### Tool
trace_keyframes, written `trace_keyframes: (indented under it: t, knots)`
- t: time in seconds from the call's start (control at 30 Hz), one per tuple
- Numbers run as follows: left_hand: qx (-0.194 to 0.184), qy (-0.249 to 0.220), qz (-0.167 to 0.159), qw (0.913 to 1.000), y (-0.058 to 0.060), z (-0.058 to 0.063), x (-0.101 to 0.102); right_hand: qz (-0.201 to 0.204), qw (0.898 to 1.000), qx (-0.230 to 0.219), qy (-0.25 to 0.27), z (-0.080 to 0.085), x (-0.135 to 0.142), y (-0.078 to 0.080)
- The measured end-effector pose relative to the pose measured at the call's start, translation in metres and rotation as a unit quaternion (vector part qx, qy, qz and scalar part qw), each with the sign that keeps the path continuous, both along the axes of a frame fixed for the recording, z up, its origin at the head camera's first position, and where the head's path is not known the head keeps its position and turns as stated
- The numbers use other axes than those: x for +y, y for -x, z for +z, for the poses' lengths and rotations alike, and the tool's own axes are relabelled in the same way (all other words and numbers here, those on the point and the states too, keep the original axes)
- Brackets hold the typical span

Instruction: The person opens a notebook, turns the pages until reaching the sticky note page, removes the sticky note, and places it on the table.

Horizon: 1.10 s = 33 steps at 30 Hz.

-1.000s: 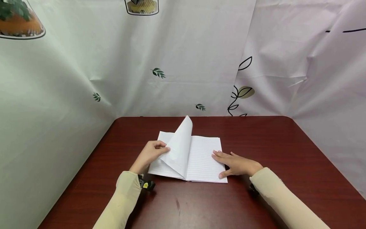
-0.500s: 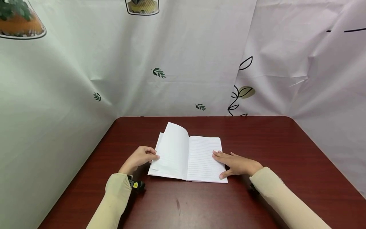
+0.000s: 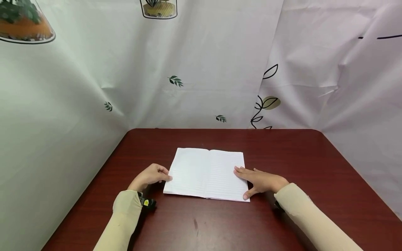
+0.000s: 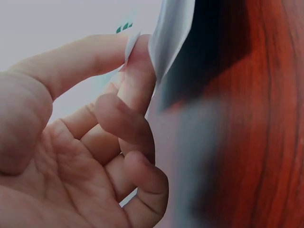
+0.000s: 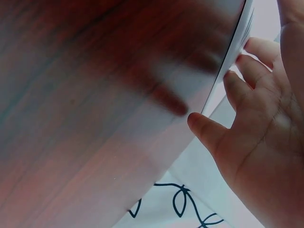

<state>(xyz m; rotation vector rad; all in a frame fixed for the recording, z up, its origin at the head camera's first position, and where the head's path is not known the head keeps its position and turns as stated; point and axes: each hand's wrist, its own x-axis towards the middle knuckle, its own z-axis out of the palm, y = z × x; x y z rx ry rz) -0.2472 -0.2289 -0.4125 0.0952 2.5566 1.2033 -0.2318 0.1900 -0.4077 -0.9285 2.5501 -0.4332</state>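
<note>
An open notebook (image 3: 191, 172) with lined white pages lies on the table in the head view, both sides spread nearly flat. At its left edge, my left hand (image 3: 152, 174) pinches a page between thumb and index finger. The left wrist view shows the thin paper (image 4: 173, 33) at those fingertips, with the other fingers loosely curled below. My right hand (image 3: 259, 179) rests with spread, straight fingers on the right page's outer edge. In the right wrist view, the notebook's edge (image 5: 228, 59) runs along the fingertips of that hand.
The dark red-brown table (image 3: 201, 226) has a glossy surface and rounded far corners. Behind it hangs a white cloth backdrop (image 3: 204, 62) with printed leaves and plants, wrapping round both sides.
The left hand has moved left and slightly toward the person, bringing the raised page down from upright onto the notebook's left side. The right hand has stayed almost still.
</note>
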Motion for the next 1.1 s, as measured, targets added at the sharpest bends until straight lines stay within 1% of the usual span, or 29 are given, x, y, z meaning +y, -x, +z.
trace_keyframes:
  t: [0.13, 0.33, 0.53, 0.77, 0.87, 1.1]
  knots:
    - [-0.004, 0.007, 0.001, 1.0, -0.0009, -0.0039, 0.002, -0.015, 1.0, -0.01, -0.002, -0.0036, 0.0013, -0.0028]
    - [-0.009, 0.014, -0.003, 0.9999, -0.0043, -0.0079, 0.0043, -0.019, 1.0, -0.012, -0.001, -0.0068, 0.0006, -0.0062]
    - [-0.013, 0.019, 0.005, 0.9997, -0.0043, -0.0065, 0.0056, -0.022, 1.0, -0.008, 0.002, -0.0043, 0.0009, -0.0048]
    - [-0.007, 0.027, -0.003, 0.9996, -0.0021, -0.0054, 0.0052, -0.021, 1.0, 0.0, -0.006, -0.003, -0.0002, -0.0012]
    - [-0.009, 0.028, -0.001, 0.9996, -0.0011, -0.0052, 0.0055, -0.018, 1.0, 0.006, -0.008, -0.0031, -0.0008, -0.0002]
    - [-0.011, 0.038, 0.002, 0.9992, -0.0004, -0.0034, 0.0074, -0.021, 1.0, -0.005, 0.009, -0.002, 0.0001, -0.0002]
